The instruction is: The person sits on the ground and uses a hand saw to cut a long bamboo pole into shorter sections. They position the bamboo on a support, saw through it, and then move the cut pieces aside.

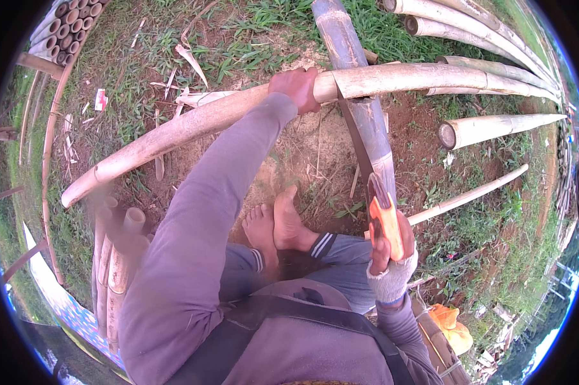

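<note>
A long pale bamboo pole [174, 131] lies crosswise in front of me, over a darker bamboo pole [374, 131] that runs away from me. My left hand [296, 88] is wrapped round the pale pole, just left of the crossing. In my right hand [392, 250], which wears a whitish glove with bare fingertips, is the orange handle of a handsaw [385, 224]. Its dark blade [355, 128] stretches forward, and its far end meets the pale pole close to my left hand. A dark notch shows in the pole right of the blade.
Several cut bamboo poles [459, 131] lie at the right and far right. Upright bamboo pieces [117, 256] stand at the near left, and a stack of bamboo ends [71, 29] fills the far left. My bare feet [273, 224] rest below the pole. An orange bag [453, 327] sits near right.
</note>
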The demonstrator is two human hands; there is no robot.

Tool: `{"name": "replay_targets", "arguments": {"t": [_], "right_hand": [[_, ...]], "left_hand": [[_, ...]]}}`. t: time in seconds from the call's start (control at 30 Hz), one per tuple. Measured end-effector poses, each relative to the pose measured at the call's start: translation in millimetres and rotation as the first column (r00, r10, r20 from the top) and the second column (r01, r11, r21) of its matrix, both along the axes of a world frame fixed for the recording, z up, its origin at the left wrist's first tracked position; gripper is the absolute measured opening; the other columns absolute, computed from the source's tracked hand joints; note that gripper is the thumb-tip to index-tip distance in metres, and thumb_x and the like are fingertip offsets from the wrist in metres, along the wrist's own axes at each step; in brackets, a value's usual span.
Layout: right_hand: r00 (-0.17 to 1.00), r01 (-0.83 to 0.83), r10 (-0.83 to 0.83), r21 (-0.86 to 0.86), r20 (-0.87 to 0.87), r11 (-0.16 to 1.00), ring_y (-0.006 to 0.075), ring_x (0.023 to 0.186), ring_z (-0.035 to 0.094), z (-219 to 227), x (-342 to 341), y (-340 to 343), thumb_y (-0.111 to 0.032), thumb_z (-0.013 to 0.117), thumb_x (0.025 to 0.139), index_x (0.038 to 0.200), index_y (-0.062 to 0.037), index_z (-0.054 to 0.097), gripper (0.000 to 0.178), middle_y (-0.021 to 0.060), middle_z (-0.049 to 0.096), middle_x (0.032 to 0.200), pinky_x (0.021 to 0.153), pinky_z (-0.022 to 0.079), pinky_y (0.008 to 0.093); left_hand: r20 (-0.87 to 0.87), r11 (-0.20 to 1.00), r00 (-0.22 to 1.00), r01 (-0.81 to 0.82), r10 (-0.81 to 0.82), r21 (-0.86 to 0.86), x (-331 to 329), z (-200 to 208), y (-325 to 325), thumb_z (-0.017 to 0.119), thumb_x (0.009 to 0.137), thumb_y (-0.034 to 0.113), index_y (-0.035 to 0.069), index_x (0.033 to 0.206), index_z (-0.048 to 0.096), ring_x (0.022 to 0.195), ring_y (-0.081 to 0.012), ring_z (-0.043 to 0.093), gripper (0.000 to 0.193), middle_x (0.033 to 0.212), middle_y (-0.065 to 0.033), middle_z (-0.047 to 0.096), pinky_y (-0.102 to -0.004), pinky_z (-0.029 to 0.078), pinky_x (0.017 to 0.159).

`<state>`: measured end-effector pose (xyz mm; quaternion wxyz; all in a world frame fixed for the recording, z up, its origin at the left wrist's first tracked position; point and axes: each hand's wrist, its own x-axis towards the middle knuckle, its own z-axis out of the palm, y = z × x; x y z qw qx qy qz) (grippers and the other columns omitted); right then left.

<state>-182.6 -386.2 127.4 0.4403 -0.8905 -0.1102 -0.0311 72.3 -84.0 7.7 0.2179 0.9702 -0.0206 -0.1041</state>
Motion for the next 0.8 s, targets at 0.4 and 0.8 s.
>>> {"name": "replay_targets", "arguments": {"t": [0.4,0.8], "right_hand": [[0.996,-0.019,0.018,0.007,0.084,1.000,0.0371,0.105,0.074,-22,79,46,-0.015,0.062,0.107,0.145,0.0051,0.057,0.044,0.0241,0.072,0.124,0.093,0.059,0.0425],[0.986,0.016,0.010,-0.153,0.168,0.988,0.0396,0.098,0.075,-26,138,83,-0.015,0.068,0.107,0.138,0.0033,0.062,0.037,0.0253,0.074,0.110,0.084,0.058,0.0457]], "left_hand": [[0.002,1.000,1.000,-0.024,0.024,-0.008,2,-2,1,0.089,0.073,0.036,0.014,0.122,0.066,0.111,-0.0413,0.073,0.059,0.115,-0.0167,0.074,-0.0514,0.058,0.096],[-0.043,0.999,0.998,0.035,-0.034,0.019,0,3,-5,0.092,0.073,0.041,0.012,0.128,0.064,0.117,-0.0363,0.073,0.068,0.120,-0.0155,0.075,-0.0487,0.059,0.099]]}}
